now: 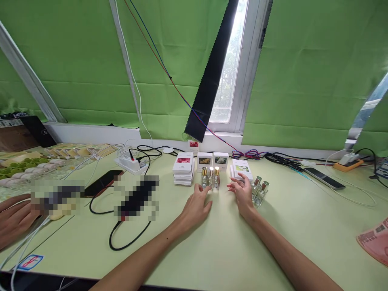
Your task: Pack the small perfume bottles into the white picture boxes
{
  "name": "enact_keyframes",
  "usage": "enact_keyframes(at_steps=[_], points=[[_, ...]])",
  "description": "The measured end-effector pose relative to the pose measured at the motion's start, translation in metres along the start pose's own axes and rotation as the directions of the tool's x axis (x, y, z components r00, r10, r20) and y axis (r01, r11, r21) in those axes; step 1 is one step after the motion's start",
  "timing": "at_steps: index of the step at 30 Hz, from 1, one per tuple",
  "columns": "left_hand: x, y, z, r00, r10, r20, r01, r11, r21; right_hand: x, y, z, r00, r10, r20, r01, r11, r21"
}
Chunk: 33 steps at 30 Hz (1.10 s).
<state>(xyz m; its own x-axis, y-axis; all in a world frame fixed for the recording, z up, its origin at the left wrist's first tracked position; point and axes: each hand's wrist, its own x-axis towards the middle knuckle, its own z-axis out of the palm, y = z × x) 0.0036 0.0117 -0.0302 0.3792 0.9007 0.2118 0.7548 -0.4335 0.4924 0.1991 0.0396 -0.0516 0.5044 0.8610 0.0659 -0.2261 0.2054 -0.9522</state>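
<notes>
Two bare hands close in on small glass bottles w/ gold caps on a pale green desk (212,250). The left hand (195,206) lies flat, fingers loosely spread, tips just beside a tight trio of upright bottles (210,178); its grip holds nothing. The right hand (242,192) stands on edge, palm turned inward, fingers open and empty, between the trio and a tilted pair (260,190) w/ copper-tone caps leaning just beside it. Risk, as judged: the trio stands close-packed on narrow bases, so a nudge from either hand could topple all three; smooth glass may slip from a light pinch, and the leaning pair looks apt to roll. Behind sit stacked white card boxes (183,169) w/ flower prints, matte and square-edged. Another person's hand (13,218) rests at far left.
</notes>
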Motion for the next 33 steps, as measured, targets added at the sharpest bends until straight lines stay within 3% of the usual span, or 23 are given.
enact_keyframes(at_steps=[8, 33], points=[[0.002, -0.003, 0.0019, 1.0, -0.007, 0.019, 0.007, 0.999, 0.032, 0.0008, -0.0052, 0.0008, 0.999, 0.041, 0.024, -0.042, 0.998, 0.038], [0.0009, -0.0005, -0.0004, 0.999, -0.026, 0.041, 0.025, 0.999, 0.033, -0.0034, -0.0069, -0.0003, 0.996, -0.075, 0.054, 0.078, 0.996, -0.053]])
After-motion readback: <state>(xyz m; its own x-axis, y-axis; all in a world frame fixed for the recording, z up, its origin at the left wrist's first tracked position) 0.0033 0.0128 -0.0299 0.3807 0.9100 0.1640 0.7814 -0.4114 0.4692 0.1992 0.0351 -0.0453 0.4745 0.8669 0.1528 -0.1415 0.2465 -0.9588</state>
